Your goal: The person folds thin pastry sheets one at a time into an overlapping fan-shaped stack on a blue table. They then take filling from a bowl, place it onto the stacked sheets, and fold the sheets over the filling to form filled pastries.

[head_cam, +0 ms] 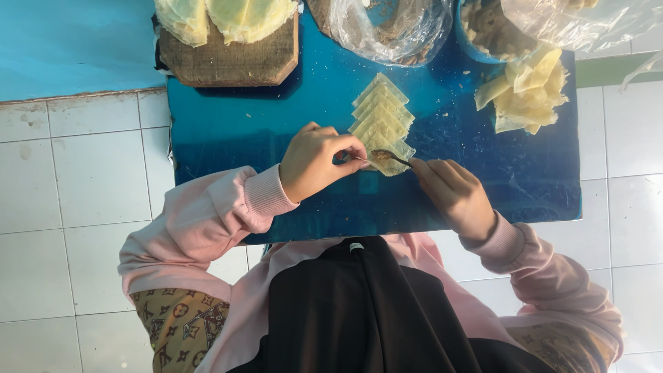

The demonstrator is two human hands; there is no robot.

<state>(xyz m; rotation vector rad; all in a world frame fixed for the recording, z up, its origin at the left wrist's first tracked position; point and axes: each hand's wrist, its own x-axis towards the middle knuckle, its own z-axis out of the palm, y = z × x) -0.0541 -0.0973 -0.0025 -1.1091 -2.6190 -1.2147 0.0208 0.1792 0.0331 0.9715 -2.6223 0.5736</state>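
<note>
Left hand [319,160] pinches near corner of front wrapper [388,157], pinning it flat. Right hand [452,190] grips small spoon [391,157], bowl over wrapper centre, dark filling on it. Wrappers: thin, pale yellow squares, overlapped in row [382,114] mid tabletop [242,124], each corner exposed for easy pickup. Loose wrapper pile [528,90] at far right corner. Wooden board [231,55] at far left edge. Crinkled plastic bag [390,27] at far edge.

Beyond the fingers lie a wooden board [231,59] and a plastic bag [390,27]; loose wrappers [528,90] lie far to their right.
</note>
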